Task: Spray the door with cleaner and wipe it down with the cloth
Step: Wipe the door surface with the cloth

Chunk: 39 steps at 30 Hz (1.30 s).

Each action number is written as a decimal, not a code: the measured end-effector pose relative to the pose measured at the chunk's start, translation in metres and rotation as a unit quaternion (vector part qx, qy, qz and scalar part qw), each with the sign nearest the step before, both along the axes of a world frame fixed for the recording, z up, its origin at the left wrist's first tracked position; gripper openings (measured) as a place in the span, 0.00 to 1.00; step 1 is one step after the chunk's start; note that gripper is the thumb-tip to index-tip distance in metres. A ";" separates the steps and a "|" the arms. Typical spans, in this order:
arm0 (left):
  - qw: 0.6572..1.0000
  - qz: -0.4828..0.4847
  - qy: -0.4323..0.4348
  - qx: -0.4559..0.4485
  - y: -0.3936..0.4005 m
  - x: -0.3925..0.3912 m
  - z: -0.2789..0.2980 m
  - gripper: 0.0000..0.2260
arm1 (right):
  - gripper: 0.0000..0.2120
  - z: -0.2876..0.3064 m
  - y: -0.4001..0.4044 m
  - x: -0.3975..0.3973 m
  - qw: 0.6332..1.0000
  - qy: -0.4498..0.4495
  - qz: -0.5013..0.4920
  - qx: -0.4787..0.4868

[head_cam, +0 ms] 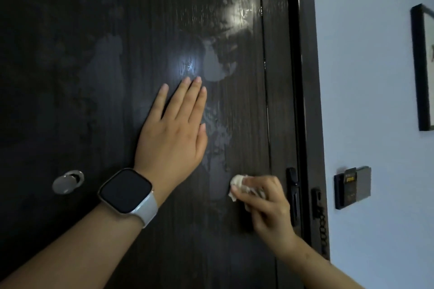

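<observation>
A dark wood-grain door (pixel 117 54) fills most of the head view, with wet streaks and smears of cleaner down its middle right. My left hand (pixel 176 129) lies flat on the door, fingers straight and pointing up, a watch on its wrist. Lower right, my right hand (pixel 263 197) grips a crumpled white cloth (pixel 237 183) and holds it against the door close to the lock edge. No spray bottle is in view.
A round metal fitting (pixel 68 181) sits on the door at lower left. A black lock handle (pixel 293 190) and a door chain (pixel 323 225) are at the door's right edge. On the pale wall hang a card holder (pixel 352 186) and a picture frame (pixel 422 65).
</observation>
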<state>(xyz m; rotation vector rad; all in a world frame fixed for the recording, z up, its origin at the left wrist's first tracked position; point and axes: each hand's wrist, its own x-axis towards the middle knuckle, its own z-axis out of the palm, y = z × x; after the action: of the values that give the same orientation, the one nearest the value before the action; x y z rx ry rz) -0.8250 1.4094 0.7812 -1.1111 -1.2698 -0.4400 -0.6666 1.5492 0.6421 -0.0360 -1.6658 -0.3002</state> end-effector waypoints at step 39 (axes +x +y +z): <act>0.606 -0.262 -0.737 -0.141 -0.149 0.083 -0.378 0.15 | 0.18 -0.249 -0.152 0.040 0.653 -0.073 0.272 -0.703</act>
<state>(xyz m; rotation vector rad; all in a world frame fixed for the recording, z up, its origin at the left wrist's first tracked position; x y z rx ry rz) -0.7421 1.2608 0.4032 -1.3507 -2.4612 -1.9600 -0.6267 1.3967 0.3926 -0.6707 -1.5840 1.5413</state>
